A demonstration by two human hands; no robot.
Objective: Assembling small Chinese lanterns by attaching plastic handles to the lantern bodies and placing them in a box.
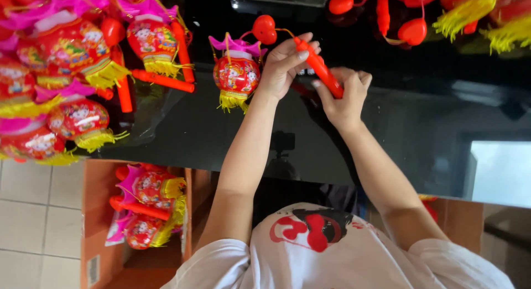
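Both my hands grip an orange-red plastic stick handle (319,69) over a glossy black table (420,128). My left hand (285,65) pinches its upper end with fingertips, and my right hand (345,95) wraps the lower end. A thin wire runs from the stick's tip to a red heart-shaped piece (264,29). From that hangs a small red toy lantern (237,74) with a pink top and yellow fringe, just left of my left hand.
A pile of finished red lanterns with pink tops, yellow tassels and orange sticks (72,62) fills the table's left. More red hearts and yellow tassels (442,12) lie at the far right. An open cardboard box (97,211) holding lanterns stands on the tiled floor at the lower left.
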